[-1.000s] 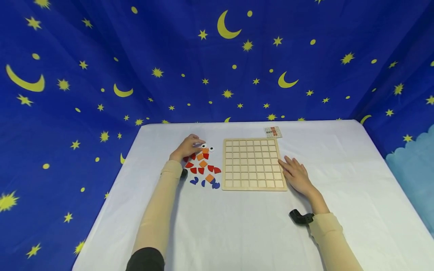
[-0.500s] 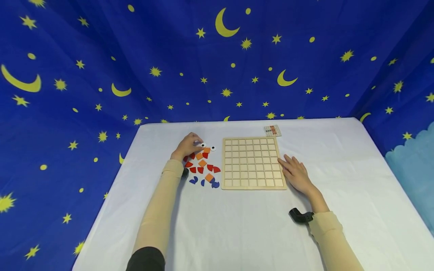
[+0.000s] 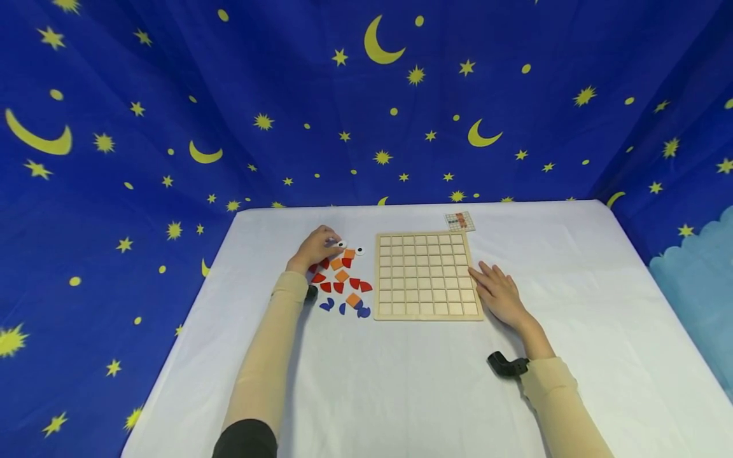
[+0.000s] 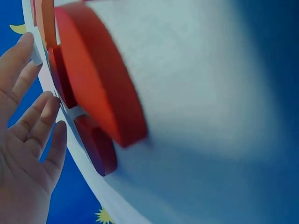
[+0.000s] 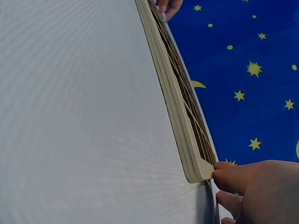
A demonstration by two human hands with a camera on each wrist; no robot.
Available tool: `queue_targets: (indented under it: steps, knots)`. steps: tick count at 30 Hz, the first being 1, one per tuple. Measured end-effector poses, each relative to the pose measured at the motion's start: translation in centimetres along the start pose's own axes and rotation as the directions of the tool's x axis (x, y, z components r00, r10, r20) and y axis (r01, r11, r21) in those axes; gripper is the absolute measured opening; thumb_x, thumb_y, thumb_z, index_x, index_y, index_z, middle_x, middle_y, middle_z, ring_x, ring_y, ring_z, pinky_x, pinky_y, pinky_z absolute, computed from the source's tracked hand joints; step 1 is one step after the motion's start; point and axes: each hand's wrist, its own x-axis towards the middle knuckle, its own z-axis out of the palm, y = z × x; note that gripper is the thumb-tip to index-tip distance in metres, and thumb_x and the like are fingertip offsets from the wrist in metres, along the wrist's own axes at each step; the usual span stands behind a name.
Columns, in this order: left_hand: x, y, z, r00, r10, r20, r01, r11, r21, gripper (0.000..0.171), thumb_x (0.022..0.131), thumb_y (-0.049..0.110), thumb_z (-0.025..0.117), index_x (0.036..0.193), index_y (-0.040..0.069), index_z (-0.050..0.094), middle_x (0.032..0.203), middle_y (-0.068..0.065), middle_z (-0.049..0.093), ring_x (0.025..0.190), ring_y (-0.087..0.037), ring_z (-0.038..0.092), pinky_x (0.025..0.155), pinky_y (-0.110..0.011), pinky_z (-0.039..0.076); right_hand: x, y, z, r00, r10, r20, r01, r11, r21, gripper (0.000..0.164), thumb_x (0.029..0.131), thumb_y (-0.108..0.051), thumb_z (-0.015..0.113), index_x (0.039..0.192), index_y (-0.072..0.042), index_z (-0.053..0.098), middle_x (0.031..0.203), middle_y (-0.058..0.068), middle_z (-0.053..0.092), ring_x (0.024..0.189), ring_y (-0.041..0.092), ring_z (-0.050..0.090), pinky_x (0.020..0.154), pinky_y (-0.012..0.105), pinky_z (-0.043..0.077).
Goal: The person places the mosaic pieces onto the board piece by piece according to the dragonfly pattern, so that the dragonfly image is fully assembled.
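Observation:
My left hand (image 3: 316, 247) pinches a white eye disc (image 3: 342, 244) with a black dot between thumb and fingertips, at the far end of a scatter of pieces. A second eye disc (image 3: 360, 250) lies just right of it. Below are orange squares (image 3: 342, 276), red quarter-circle pieces (image 3: 326, 287) and blue rounded pieces (image 3: 327, 305). In the left wrist view a thick red piece (image 4: 103, 74) looms close, beside the fingers. My right hand (image 3: 500, 292) lies with fingers extended, fingertips touching the right edge of the wooden grid board (image 3: 426, 277).
A small pattern card (image 3: 460, 221) lies behind the board's far right corner. White cloth (image 3: 412, 381) covers the table. A blue curtain (image 3: 309, 76) with moons and stars stands behind and at the sides. A black wrist camera (image 3: 506, 365) sits at the right cuff.
The pinched eye disc has shifted slightly left and turned in my left fingers, while the other eye disc lies slightly farther right. My right hand stays at the board's edge.

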Motion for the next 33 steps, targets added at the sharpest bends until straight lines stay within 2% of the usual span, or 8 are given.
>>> queue_targets:
  steps: [4, 11, 14, 21, 28, 33]
  knots:
    - [-0.2, 0.2, -0.2, 1.0, 0.021, -0.002, -0.021, 1.0, 0.004, 0.031, 0.088, 0.029, 0.068, 0.109, 0.006, 0.066, 0.124, -0.013, 0.052, 0.118, -0.03, 0.049, 0.109, -0.045, 0.037, -0.1, 0.0, 0.0, 1.0, -0.002, 0.009, 0.002, 1.0, -0.001, 0.047, 0.102, -0.023, 0.038, 0.146, -0.008, 0.035, 0.156, 0.024, 0.017, 0.144, 0.048, 0.004, 0.112, 0.065, -0.004]
    - [-0.8, 1.4, -0.7, 0.988, 0.151, -0.036, -0.15, 0.988, 0.022, 0.032, 0.091, 0.029, 0.065, 0.112, 0.005, 0.065, 0.118, -0.013, 0.056, 0.115, -0.03, 0.052, 0.106, -0.045, 0.039, -0.1, 0.0, -0.4, 1.0, -0.005, 0.019, 0.005, 1.0, -0.007, 0.048, 0.103, -0.026, 0.036, 0.147, -0.007, 0.034, 0.156, 0.025, 0.016, 0.144, 0.049, 0.003, 0.111, 0.066, -0.004]
    - [-1.0, 2.2, -0.7, 0.982, 0.186, -0.046, -0.185, 0.982, 0.029, 0.031, 0.091, 0.027, 0.065, 0.112, 0.005, 0.064, 0.117, -0.012, 0.057, 0.115, -0.03, 0.052, 0.106, -0.045, 0.039, -0.1, 0.0, -0.4, 1.0, -0.005, 0.018, 0.005, 1.0, -0.007, 0.049, 0.102, -0.026, 0.036, 0.147, -0.007, 0.033, 0.156, 0.025, 0.016, 0.144, 0.049, 0.003, 0.111, 0.066, -0.004]
    - [-0.7, 4.0, -0.2, 0.979, 0.203, -0.035, -0.2, 0.977, 0.081, 0.029, 0.09, 0.024, 0.066, 0.112, 0.005, 0.063, 0.116, -0.01, 0.058, 0.114, -0.026, 0.054, 0.105, -0.041, 0.041, -0.2, -0.1, -0.3, 1.0, -0.014, 0.018, 0.013, 1.0, 0.003, 0.049, 0.102, -0.026, 0.037, 0.147, -0.007, 0.034, 0.156, 0.025, 0.016, 0.144, 0.049, 0.004, 0.111, 0.066, -0.004]
    - [-0.1, 5.8, 0.4, 0.97, 0.241, -0.022, -0.237, 0.964, 0.122, 0.03, 0.089, 0.024, 0.067, 0.114, 0.007, 0.064, 0.1, -0.008, 0.058, 0.091, -0.022, 0.052, 0.087, -0.038, 0.046, -0.1, 0.0, -0.3, 1.0, -0.011, 0.015, 0.011, 1.0, -0.007, 0.048, 0.102, -0.026, 0.037, 0.147, -0.007, 0.034, 0.156, 0.025, 0.016, 0.144, 0.048, 0.004, 0.112, 0.065, -0.004]
    - [0.1, 6.7, 1.0, 0.967, 0.255, -0.01, -0.252, 0.96, 0.126, 0.03, 0.09, 0.025, 0.067, 0.114, 0.007, 0.064, 0.095, -0.007, 0.055, 0.088, -0.021, 0.049, 0.083, -0.036, 0.044, 0.0, 0.0, -0.4, 1.0, -0.011, 0.02, 0.011, 1.0, -0.003, 0.048, 0.102, -0.026, 0.037, 0.147, -0.007, 0.034, 0.156, 0.024, 0.016, 0.144, 0.048, 0.004, 0.112, 0.065, -0.004]
